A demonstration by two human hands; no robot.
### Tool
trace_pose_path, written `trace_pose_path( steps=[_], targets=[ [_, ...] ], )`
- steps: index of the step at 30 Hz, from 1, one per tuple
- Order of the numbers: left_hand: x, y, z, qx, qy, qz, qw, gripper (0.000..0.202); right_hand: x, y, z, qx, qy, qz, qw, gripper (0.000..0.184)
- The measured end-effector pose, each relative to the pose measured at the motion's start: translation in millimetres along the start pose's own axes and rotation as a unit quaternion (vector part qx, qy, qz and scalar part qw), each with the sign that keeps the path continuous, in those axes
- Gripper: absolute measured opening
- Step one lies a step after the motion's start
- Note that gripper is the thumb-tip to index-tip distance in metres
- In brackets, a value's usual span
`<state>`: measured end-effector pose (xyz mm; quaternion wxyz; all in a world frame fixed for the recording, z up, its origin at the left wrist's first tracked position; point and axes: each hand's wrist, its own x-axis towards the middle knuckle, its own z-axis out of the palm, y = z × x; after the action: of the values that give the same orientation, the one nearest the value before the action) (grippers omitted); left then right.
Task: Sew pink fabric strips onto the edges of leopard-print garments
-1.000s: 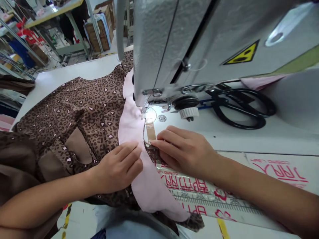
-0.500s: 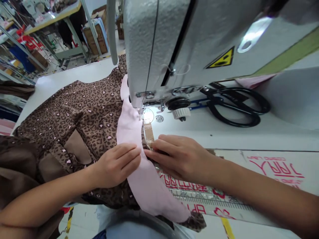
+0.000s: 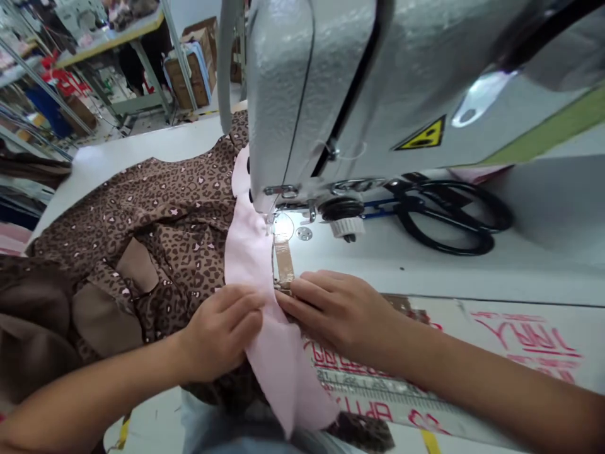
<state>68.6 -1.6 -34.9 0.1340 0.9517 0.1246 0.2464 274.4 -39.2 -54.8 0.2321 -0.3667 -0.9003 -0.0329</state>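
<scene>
A pink fabric piece (image 3: 246, 249) lies along the edge of a brown leopard-print garment (image 3: 161, 208) under the head of a grey sewing machine (image 3: 359, 94). My left hand (image 3: 222, 328) rests with fingers flat on the pink piece, pressing it down onto the print. My right hand (image 3: 335, 309) lies just right of it, its fingertips pressing the fabric edge beside a strip of brown tape (image 3: 283, 261) on the machine bed. The presser foot (image 3: 273, 221) sits on the pink edge under the machine lamp.
Black scissors (image 3: 449, 214) lie on the white table behind the machine head. A taped ruler with red lettering (image 3: 378, 372) runs along the near table edge. Cardboard boxes (image 3: 186, 69) and shelving stand on the floor at the back left.
Both hands have slid a little toward me and closer together on the pink piece. The pink fabric's near end now hangs over the table edge. The view has tilted slightly.
</scene>
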Motion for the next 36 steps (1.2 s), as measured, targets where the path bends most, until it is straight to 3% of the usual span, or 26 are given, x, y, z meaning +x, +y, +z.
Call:
trace_pose_path(
  steps=[4, 6, 8, 17, 24, 33, 36],
  targets=[
    [7.7, -42.8, -8.1, -0.013, -0.062, 0.174, 0.983, 0.016, 0.7, 2.0, 4.1, -0.012, 0.009, 0.0, 1.0, 0.027],
    [15.4, -55.6, -14.5, 0.013, -0.081, 0.21, 0.974, 0.015, 1.3, 2.6, 5.0, -0.017, 0.009, 0.004, 1.0, 0.028],
    [19.9, -55.5, -18.3, 0.047, -0.081, 0.213, 0.972, 0.013, 1.3, 3.0, 4.5, -0.018, 0.012, -0.002, 1.0, 0.026],
    [10.9, -20.9, -15.7, 0.125, -0.09, 0.178, 0.972, 0.019, -0.1, 1.3, -1.2, 0.006, 0.015, -0.033, 0.999, 0.021],
    [15.6, -7.7, -15.3, 0.068, -0.019, 0.122, 0.99, 0.019, -0.3, 0.4, -1.2, 0.012, 0.017, -0.025, 0.999, 0.018],
    [6.7, -9.2, -5.5, 0.119, -0.074, 0.129, 0.982, 0.021, -3.0, 4.4, -5.9, -0.054, 0.054, 0.006, 0.997, 0.018],
    [7.9, -9.9, -7.3, 0.104, -0.06, 0.123, 0.985, 0.019, -3.4, 5.5, -4.5, -0.056, 0.04, 0.015, 0.998, 0.018]
  ],
)
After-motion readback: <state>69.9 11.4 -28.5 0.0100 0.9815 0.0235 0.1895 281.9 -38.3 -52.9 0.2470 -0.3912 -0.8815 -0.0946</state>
